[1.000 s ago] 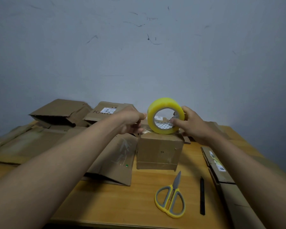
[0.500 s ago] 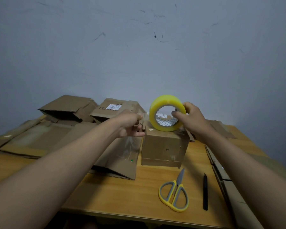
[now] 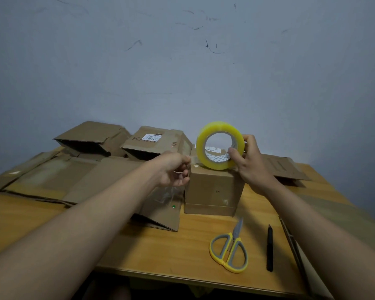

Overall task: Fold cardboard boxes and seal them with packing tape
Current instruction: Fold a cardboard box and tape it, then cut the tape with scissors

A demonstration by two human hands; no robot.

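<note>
A small closed cardboard box (image 3: 212, 191) stands on the wooden table (image 3: 182, 245). A yellow roll of packing tape (image 3: 220, 145) stands on edge on the box's top. My right hand (image 3: 249, 163) grips the roll at its right side, thumb inside the core. My left hand (image 3: 175, 169) is at the box's upper left corner and pinches the clear free end of the tape, drawn out from the roll to the left.
Yellow-and-grey scissors (image 3: 230, 250) and a black pen (image 3: 269, 247) lie in front of the box. Flattened cardboard (image 3: 74, 180) covers the table's left, two part-folded boxes (image 3: 91, 137) stand by the wall, and more flat cardboard (image 3: 284, 167) lies at the right.
My left hand has drawn the tape end leftward and down off the roll, toward the box's left side. My right hand still steadies the roll on the box. The view has shifted slightly.
</note>
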